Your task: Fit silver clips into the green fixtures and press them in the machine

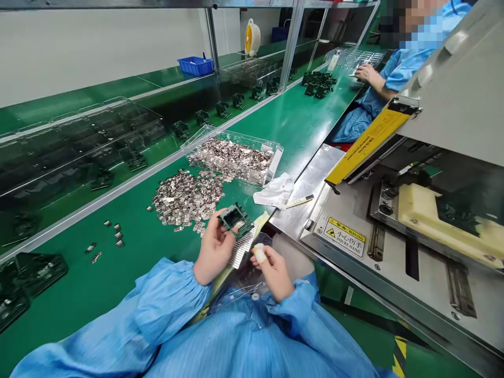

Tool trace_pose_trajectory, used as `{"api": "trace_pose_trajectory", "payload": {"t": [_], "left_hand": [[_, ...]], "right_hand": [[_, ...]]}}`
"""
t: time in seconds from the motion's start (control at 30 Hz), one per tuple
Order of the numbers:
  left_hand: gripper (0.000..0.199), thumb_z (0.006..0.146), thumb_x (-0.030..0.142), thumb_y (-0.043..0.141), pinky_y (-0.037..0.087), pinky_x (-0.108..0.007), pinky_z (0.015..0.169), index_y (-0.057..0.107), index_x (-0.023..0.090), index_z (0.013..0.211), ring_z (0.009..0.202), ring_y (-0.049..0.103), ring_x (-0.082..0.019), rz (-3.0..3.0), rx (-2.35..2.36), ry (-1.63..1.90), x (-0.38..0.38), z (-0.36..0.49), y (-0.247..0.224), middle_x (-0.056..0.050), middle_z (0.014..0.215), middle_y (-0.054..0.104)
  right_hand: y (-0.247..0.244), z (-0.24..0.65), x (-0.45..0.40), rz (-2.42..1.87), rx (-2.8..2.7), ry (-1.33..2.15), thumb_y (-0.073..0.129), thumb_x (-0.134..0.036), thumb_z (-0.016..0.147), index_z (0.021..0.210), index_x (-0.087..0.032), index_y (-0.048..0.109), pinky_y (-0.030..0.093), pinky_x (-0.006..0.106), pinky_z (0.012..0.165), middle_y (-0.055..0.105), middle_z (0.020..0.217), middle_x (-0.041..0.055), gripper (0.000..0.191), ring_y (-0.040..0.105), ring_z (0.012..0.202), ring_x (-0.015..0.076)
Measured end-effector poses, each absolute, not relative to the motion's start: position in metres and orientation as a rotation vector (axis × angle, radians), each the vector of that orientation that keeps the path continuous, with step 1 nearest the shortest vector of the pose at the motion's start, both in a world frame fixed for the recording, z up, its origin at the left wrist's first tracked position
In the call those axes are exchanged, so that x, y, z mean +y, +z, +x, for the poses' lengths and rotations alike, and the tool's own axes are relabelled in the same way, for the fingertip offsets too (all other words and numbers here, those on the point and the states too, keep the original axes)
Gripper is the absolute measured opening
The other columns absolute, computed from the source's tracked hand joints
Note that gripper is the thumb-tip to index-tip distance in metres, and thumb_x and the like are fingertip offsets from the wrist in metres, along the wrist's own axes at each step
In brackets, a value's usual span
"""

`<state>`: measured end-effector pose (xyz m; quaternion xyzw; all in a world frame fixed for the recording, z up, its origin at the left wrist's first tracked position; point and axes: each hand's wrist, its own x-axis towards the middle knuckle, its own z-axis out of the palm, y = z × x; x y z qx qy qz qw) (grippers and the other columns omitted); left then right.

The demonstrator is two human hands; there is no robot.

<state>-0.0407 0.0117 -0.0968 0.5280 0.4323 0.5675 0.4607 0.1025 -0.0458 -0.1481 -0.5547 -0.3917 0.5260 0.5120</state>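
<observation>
My left hand point(216, 248) grips a dark green plastic housing point(237, 219) with a square opening, held above the table's front edge. Just right of it, my right hand point(275, 270) is closed, a small white piece point(260, 254) at its fingertips. A strip of thin metal pins point(243, 245) lies under the housing, between the hands. Beyond my left hand, small silvery metal parts point(187, 199) are heaped on the green table point(134, 226). Behind them a clear tray point(274, 164) holds many more.
A white cloth point(275, 191) and a marker point(300, 201) lie right of the heap. A machine with a yellow bar point(368, 142) stands at right. Dark housings point(35, 273) sit at left, others point(318, 84) farther back. A person in blue point(397, 68) works at back right.
</observation>
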Motion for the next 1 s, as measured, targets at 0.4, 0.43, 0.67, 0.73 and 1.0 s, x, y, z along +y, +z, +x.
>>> {"api": "trace_pose_trajectory", "payload": {"t": [0.4,0.43,0.67,0.73,1.0], "left_hand": [[0.037,0.088,0.035,0.064,0.051,-0.024,0.074,0.051,0.021,0.12,0.081,0.06,-0.014,1.274,1.067,1.283,-0.007,-0.043,-0.11,-0.003,0.097,0.062],[0.037,0.088,0.034,0.063,0.051,-0.024,0.074,0.051,0.021,0.12,0.081,0.059,-0.013,1.27,1.065,1.283,-0.005,-0.044,-0.11,-0.003,0.098,0.061],[0.039,0.087,0.03,0.064,0.047,-0.021,0.068,0.05,0.021,0.122,0.073,0.053,-0.011,1.231,1.063,1.258,-0.002,-0.043,-0.11,-0.001,0.092,0.057],[0.04,0.086,0.029,0.064,0.047,-0.021,0.067,0.05,0.021,0.122,0.072,0.053,-0.011,1.228,1.063,1.258,-0.002,-0.043,-0.11,0.0,0.09,0.057],[0.04,0.087,0.028,0.062,0.047,-0.021,0.067,0.048,0.019,0.123,0.072,0.053,-0.011,1.231,1.05,1.254,0.001,-0.043,-0.111,0.0,0.085,0.056]], "right_hand": [[-0.173,0.064,-0.054,-1.262,-1.134,1.03,0.052,-0.041,0.085,0.069,-0.02,0.054,0.039,0.026,0.055,0.052,0.062,-0.0006,0.027,0.044,0.058,0.0138],[-0.176,0.065,-0.054,-1.257,-1.167,1.005,0.052,-0.04,0.085,0.069,-0.02,0.054,0.039,0.027,0.056,0.052,0.063,-0.0002,0.026,0.044,0.058,0.0142],[-0.18,0.074,-0.046,-1.211,-1.373,0.847,0.053,-0.036,0.083,0.064,-0.023,0.051,0.04,0.031,0.061,0.049,0.063,0.0009,0.023,0.047,0.061,0.0176],[-0.182,0.076,-0.045,-1.207,-1.421,0.825,0.052,-0.038,0.082,0.062,-0.024,0.048,0.039,0.032,0.06,0.046,0.061,0.0005,0.025,0.046,0.061,0.0179],[-0.183,0.09,-0.044,-1.299,-1.606,0.879,0.05,-0.031,0.078,0.058,-0.023,0.049,0.032,0.027,0.052,0.047,0.055,-0.0023,0.022,0.042,0.051,0.014]]}}
